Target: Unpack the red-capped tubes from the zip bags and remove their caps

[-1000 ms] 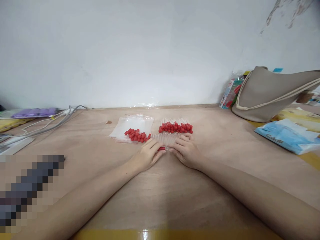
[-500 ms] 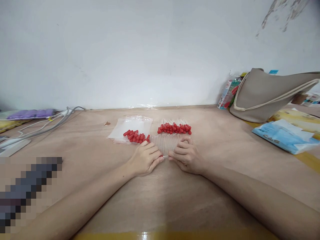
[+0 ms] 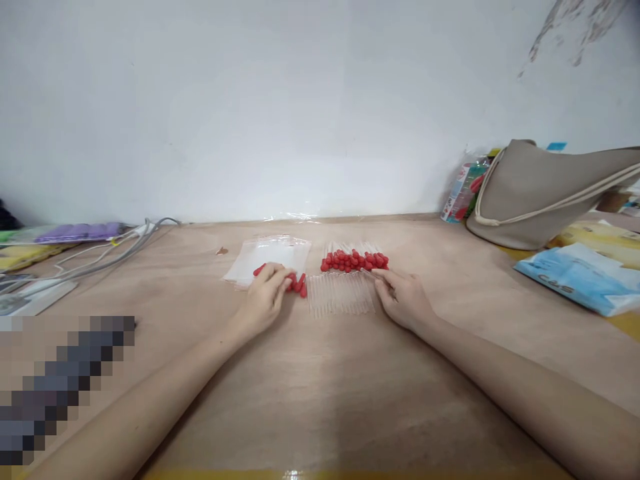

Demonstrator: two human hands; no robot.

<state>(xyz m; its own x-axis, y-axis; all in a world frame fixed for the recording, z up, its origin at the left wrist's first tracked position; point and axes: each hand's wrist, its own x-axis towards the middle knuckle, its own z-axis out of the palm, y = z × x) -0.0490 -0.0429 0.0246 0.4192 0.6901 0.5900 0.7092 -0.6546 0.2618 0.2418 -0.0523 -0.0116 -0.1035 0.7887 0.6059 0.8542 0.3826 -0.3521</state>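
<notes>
One white wall [image 3: 250,113] behind one brown table [image 3: 300,407]. One grey bag [image 3: 535,193], far right. Left hand [image 3: 263,295] with bent fingers; cannot tell if holding anything. Right hand [image 3: 405,300] pinched narrow on one thin clear tube [image 3: 365,270]. One stack of see-through bags [image 3: 247,262]. One heap of red-topped droppers [image 3: 355,261] behind one row of clear tubes [image 3: 340,295], too many to count. Red bulbs [image 3: 303,287], part hidden, under the left hand.

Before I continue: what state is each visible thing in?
Loose red tips: heaped, partly hidden
Left hand: fingers curled at the tips, grip unclear
Right hand: fingers pinching a clear tube
Tube row: side by side
Red-tipped tubes: piled
Plastic bags: stacked flat
Grey bag: slumped
Blue packet: flat
</notes>
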